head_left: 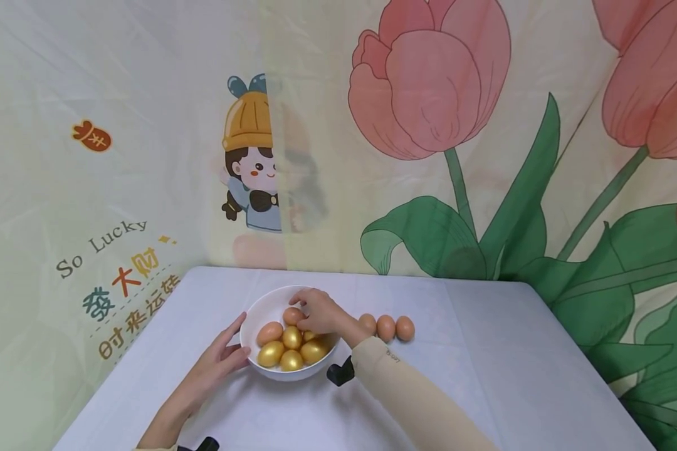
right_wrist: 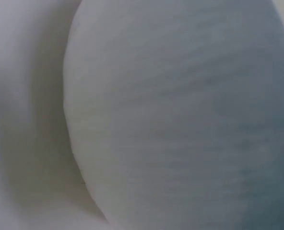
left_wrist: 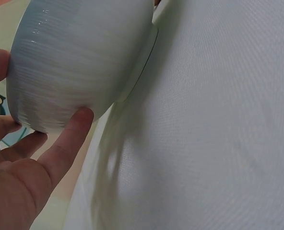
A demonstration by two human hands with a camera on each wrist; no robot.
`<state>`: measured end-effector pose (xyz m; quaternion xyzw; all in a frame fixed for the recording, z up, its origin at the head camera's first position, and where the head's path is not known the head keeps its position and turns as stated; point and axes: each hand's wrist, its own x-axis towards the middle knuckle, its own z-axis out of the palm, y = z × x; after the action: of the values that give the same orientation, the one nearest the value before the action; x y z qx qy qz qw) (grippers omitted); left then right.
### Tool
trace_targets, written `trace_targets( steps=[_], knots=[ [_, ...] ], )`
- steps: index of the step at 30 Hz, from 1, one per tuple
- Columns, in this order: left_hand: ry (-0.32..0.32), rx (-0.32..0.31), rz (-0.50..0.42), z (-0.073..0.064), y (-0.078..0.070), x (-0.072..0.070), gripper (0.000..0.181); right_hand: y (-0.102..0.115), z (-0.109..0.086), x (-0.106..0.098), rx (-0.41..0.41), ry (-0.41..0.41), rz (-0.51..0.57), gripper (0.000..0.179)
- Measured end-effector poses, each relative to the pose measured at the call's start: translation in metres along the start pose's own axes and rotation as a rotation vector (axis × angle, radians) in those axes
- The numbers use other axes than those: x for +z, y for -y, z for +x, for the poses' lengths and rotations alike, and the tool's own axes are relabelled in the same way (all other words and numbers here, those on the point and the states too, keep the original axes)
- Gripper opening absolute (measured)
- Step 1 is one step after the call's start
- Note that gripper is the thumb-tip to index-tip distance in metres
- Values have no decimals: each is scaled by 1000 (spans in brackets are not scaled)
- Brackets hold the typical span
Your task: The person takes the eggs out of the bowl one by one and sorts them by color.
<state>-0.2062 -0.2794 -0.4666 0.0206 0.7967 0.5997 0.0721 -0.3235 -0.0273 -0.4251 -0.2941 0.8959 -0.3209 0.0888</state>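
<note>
A white bowl [head_left: 290, 376] stands on the table, holding several gold eggs [head_left: 291, 361] and brown eggs. My right hand [head_left: 323, 313] reaches over its far right rim, thumb and fingers around a brown egg [head_left: 293, 316]. Another brown egg [head_left: 269, 333] lies at the left inside the bowl. Against the bowl's left side rests my left hand [head_left: 220, 357], its fingers extended and spread. In the left wrist view the left thumb [left_wrist: 67, 143] touches the outer wall of the bowl [left_wrist: 84, 57]. The right wrist view is filled by the bowl's outer wall [right_wrist: 180, 115], hiding the right hand.
Three brown eggs [head_left: 386, 327] sit in a row on the table to the right of the bowl, partly behind the right forearm. The white-covered table [head_left: 485, 376] meets printed curtains [head_left: 327, 188] at the back and left.
</note>
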Motion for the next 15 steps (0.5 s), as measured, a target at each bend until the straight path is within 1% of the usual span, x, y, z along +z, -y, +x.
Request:
trace_targets(
  steps=[8, 11, 15],
  knots=[
    [12, 10, -12, 0, 2, -1, 80, 0, 4, 8, -25, -27, -99, 36],
    [11, 16, -15, 1, 2, -1, 79, -1, 6, 11, -11, -34, -95, 35],
    [10, 17, -14, 1, 2, -2, 79, -1, 8, 16, 12, -27, -30, 34]
  ],
)
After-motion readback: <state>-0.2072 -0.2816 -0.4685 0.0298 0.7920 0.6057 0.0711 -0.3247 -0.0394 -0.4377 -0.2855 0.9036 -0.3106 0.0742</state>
